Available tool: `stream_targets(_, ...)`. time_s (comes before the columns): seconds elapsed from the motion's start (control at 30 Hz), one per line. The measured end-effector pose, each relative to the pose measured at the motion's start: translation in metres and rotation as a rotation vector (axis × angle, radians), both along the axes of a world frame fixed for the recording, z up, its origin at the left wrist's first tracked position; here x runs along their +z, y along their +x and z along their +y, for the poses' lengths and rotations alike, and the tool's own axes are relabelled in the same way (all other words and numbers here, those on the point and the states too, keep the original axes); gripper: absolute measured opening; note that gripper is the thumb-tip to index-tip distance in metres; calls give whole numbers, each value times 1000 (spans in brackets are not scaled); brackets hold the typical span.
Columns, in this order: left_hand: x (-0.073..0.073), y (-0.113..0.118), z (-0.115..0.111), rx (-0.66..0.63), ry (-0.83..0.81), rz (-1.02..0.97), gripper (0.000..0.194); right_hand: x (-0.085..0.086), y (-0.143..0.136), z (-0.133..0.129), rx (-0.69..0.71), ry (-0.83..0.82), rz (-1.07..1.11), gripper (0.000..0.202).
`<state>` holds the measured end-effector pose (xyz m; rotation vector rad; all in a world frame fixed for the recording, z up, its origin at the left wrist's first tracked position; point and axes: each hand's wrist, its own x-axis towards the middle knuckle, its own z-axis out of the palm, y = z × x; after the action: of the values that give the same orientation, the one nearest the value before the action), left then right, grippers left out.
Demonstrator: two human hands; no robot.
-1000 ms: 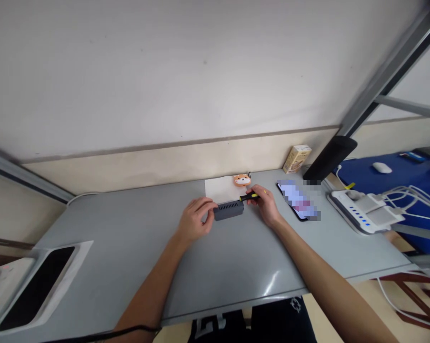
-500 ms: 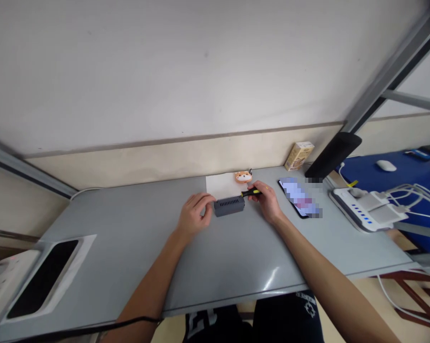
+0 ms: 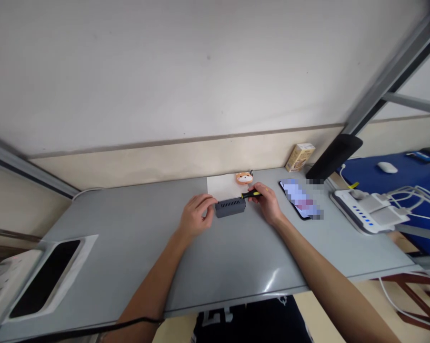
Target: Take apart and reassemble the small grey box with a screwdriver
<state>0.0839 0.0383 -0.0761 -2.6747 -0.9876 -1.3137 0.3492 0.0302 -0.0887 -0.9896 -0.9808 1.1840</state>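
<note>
A dark grey box with a row of vent slots (image 3: 231, 208) lies on the grey desk between my hands. Around the black and yellow handle of a screwdriver (image 3: 252, 194) the fingers of my right hand (image 3: 268, 202) are closed. The screwdriver points left, its front end at the box's upper right corner; the tip itself is too small to make out. My left hand (image 3: 197, 214) has its fingers curled at the box's left end, fingertips against the upper left corner. Behind the box lies a white sheet of paper (image 3: 220, 186), with an orange dog-face case (image 3: 244, 178) at its right edge.
Right of my right hand lies a lit phone (image 3: 298, 197), then a white power strip (image 3: 361, 214) with plugs and cables. A small carton (image 3: 299, 157) and a black cylinder (image 3: 334, 157) stand at the back. A dark-screened phone (image 3: 45, 278) rests at the left.
The whole view has shifted slightly. My hands, the screwdriver and the grey box keep nearly the same places relative to each other.
</note>
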Motion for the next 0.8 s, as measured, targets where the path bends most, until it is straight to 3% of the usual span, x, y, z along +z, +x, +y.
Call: stream_targets(0.8, -4, 3, 2, -26, 49, -15, 26, 5, 0, -2, 33, 24, 7, 26)
